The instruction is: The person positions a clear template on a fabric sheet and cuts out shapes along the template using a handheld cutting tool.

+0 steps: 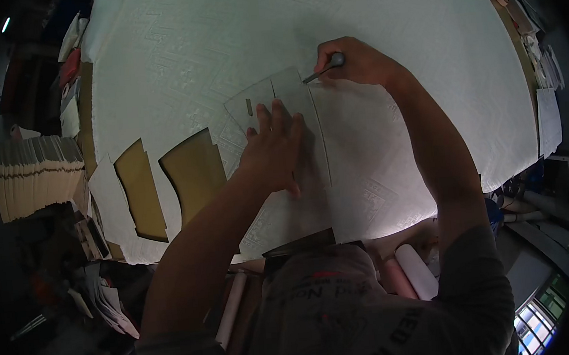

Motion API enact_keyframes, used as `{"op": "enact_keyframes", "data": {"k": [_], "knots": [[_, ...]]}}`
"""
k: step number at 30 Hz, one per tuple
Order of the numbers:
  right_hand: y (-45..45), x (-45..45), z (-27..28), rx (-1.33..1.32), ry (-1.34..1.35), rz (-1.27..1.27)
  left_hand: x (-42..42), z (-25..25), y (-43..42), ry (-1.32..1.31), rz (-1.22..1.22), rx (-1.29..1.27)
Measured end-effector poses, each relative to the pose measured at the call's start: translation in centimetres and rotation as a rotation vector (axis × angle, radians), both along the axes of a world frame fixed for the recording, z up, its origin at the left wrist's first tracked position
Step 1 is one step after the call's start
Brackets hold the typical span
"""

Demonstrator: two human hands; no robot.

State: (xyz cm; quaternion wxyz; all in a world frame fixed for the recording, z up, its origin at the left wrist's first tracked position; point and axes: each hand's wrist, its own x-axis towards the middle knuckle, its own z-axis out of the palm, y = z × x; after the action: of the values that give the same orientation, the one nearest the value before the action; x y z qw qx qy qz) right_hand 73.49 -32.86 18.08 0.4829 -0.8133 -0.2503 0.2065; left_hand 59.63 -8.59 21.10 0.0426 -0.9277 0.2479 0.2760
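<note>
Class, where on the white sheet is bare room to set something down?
Bare: the white sheet beyond the right hand, and between that forearm and the sheet's right edge. Crowded: lower left, cutout openings beside the template under the left hand.

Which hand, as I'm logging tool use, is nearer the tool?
Right: the right hand holds the tool, its tip by the sheet's edge. The left hand is farther, spread on the sheet, below and left of the tool in the picture.

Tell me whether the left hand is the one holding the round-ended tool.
No, the right hand grips the tool, while the left hand rests spread on the pale piece.
</note>
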Motion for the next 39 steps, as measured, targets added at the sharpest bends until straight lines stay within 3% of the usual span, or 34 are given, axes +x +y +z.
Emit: {"op": "enact_keyframes", "data": {"k": [9,14,15,20,23,28,39], "knots": [[-0.2,-2.2,-3.0,0.026,0.082,-0.105,-0.1,-0.5,0.0,-0.028,0.0,-0.008],[1.9,-7.0,-6.3,0.249,-0.226,-0.464,-0.2,-0.4,0.3,-0.026,0.006,-0.041],[2.9,-8.2,-6.5,0.24,-0.236,-0.463,-0.2,-0.4,0.3,-0.016,0.011,-0.05],[8.7,-11.4,-6.4,0.167,-0.451,-0.985,-0.6,-2.1,0.5,-0.08,0.012,-0.065],[10.3,-11.4,-4.3,0.041,-0.302,-1.049,-0.7,-2.0,0.5,-0.133,0.032,-0.102],[11.4,-9.6,-3.6,-0.115,-0.338,-1.076,-0.3,-0.4,0.5,-0.005,0.029,-0.024],[11.3,-8.2,-4.2,-0.053,-0.381,-1.033,-0.3,-0.1,0.7,0.021,0.034,-0.032]]}}
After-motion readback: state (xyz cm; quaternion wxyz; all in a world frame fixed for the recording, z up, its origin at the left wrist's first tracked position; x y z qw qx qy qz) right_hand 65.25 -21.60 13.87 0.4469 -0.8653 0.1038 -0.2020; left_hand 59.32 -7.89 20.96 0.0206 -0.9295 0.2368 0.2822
